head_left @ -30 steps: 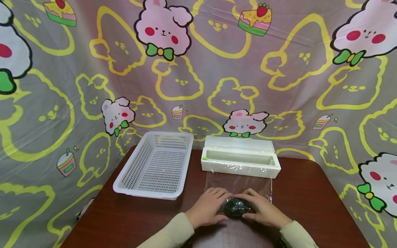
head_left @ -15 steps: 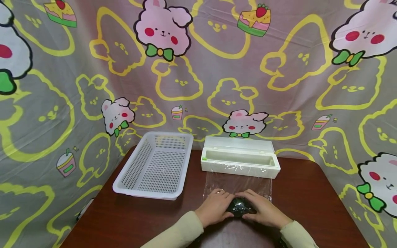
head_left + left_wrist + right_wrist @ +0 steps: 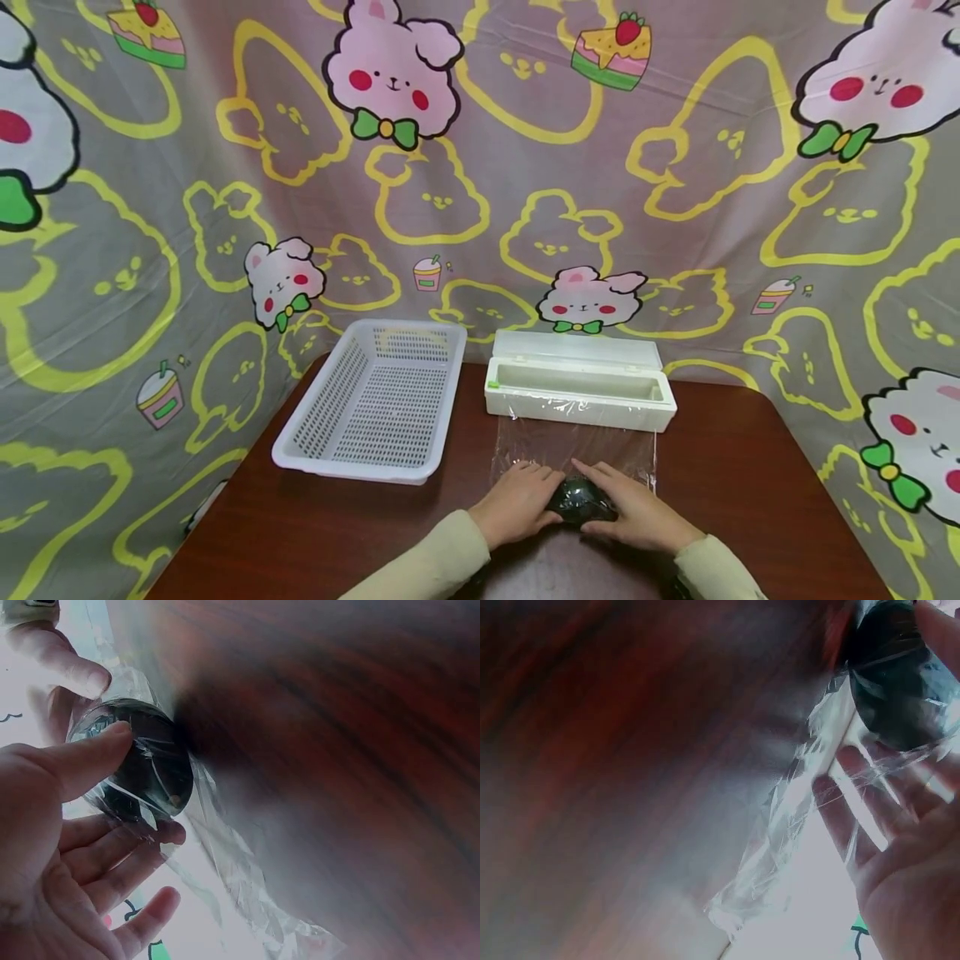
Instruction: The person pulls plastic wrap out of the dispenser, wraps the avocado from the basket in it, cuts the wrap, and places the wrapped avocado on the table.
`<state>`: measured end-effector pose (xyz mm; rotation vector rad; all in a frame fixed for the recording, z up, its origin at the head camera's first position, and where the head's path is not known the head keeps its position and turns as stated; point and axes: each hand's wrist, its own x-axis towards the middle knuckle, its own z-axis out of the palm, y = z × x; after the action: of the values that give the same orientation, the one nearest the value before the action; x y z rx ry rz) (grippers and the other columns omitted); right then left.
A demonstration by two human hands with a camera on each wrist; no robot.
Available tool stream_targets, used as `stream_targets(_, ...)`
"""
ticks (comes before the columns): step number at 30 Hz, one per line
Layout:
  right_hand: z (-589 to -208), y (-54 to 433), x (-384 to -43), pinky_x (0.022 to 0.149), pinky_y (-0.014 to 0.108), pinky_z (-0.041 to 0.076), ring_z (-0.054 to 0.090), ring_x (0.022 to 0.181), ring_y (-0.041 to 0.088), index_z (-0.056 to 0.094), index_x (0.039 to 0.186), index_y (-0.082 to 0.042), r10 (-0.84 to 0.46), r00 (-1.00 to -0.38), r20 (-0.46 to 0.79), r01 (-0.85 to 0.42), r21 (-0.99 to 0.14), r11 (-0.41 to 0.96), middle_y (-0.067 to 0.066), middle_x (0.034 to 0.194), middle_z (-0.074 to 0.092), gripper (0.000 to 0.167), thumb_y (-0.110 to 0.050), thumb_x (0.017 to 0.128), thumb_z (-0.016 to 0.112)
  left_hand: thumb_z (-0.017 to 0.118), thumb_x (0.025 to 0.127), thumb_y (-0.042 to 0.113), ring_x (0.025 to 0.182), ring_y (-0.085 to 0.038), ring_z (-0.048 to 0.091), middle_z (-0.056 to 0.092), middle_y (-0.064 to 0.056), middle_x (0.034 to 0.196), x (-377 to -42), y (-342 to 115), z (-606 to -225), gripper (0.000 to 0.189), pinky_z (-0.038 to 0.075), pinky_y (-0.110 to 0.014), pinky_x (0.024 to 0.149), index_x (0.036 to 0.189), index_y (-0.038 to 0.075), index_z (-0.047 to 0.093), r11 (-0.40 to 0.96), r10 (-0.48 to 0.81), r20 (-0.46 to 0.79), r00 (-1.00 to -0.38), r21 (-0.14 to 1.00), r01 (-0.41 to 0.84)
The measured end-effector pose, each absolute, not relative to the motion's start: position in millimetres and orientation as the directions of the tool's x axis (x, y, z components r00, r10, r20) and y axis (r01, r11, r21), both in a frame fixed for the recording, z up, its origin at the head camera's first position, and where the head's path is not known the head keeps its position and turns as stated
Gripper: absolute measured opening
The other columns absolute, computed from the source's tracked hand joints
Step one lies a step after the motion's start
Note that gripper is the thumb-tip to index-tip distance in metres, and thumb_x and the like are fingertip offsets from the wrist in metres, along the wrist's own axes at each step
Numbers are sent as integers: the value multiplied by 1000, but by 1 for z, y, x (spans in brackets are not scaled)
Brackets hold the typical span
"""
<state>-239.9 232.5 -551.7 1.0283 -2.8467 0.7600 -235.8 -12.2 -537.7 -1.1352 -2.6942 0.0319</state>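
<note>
A dark green, smooth oval thing like an avocado [image 3: 581, 502], covered with clear cling film [image 3: 577, 443], lies between both hands near the table's front. My left hand [image 3: 516, 507] holds its left side; in the left wrist view the thumb [image 3: 94, 757] presses its face and the fingers lie along the other side. My right hand [image 3: 639, 512] holds the right side, its thumb at the near edge and fingers over the far side. Loose, crumpled film [image 3: 769, 862] stretches past the fingers in the right wrist view. The film runs back unbroken to a white dispenser box [image 3: 577, 408].
The dispenser's lid [image 3: 577, 348] stands raised at the back, and a small green piece [image 3: 493, 384] sits at its left end. A white perforated plastic basket [image 3: 352, 472] stands to the left on the dark red-brown table [image 3: 720, 467]. Patterned cloth [image 3: 450, 192] surrounds the table.
The left hand has moved right, closer to the right hand. The dark oval thing has shifted slightly right and turned a little. The right hand's upper fingers have lifted and spread slightly.
</note>
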Motion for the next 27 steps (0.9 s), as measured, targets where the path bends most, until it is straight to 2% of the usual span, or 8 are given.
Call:
stream_targets(3, -551, 231, -238, 94, 46, 57, 62, 121, 18, 45, 157, -19, -585, -775, 239, -628, -403, 666, -5, 141, 56, 96, -43, 76, 92, 72, 94, 52, 114, -10, 67, 72, 3, 121, -236, -13, -539, 53, 50, -30, 105, 131, 15, 64, 702, 710, 182, -680, -99, 706)
stream_targets(5, -550, 230, -238, 96, 46, 57, 62, 123, 18, 52, 152, -20, -589, -743, 317, -669, -351, 655, -7, 142, 56, 91, -39, 74, 94, 72, 94, 51, 114, -10, 67, 72, 3, 122, -236, -14, -538, 54, 50, -30, 105, 132, 14, 64, 703, 708, 178, -683, -92, 705)
stream_targets(9, -547, 229, -238, 93, 44, 57, 63, 118, 16, 69, 135, -20, -607, -649, 458, -746, -227, 626, -9, 132, 64, 72, -33, 70, 96, 73, 94, 50, 114, -11, 66, 72, 3, 122, -237, -13, -537, 53, 49, -30, 105, 132, 14, 64, 708, 702, 164, -693, -65, 703)
stream_targets(12, -546, 228, -237, 89, 42, 57, 65, 111, 14, 72, 129, -17, -621, -614, 487, -768, -188, 612, -9, 126, 68, 67, -32, 69, 97, 72, 94, 49, 115, -10, 66, 71, 3, 123, -239, -13, -535, 53, 49, -30, 104, 134, 14, 63, 714, 696, 149, -702, -43, 699)
stream_targets(20, -551, 227, -237, 90, 43, 59, 67, 112, 17, 68, 135, -14, -619, -641, 453, -753, -218, 621, -5, 128, 66, 75, -31, 69, 97, 69, 96, 51, 117, -10, 65, 71, 4, 126, -240, -15, -536, 56, 50, -31, 104, 138, 14, 62, 722, 685, 132, -716, 5, 692)
stream_targets(27, -552, 226, -242, 91, 41, 60, 68, 110, 15, 66, 132, -15, -636, -627, 449, -771, -243, 588, -7, 127, 64, 78, -14, 61, 99, 67, 98, 49, 120, -12, 66, 70, -1, 132, -240, -18, -534, 61, 51, -31, 104, 143, 9, 58, 716, 683, 115, -722, 88, 692)
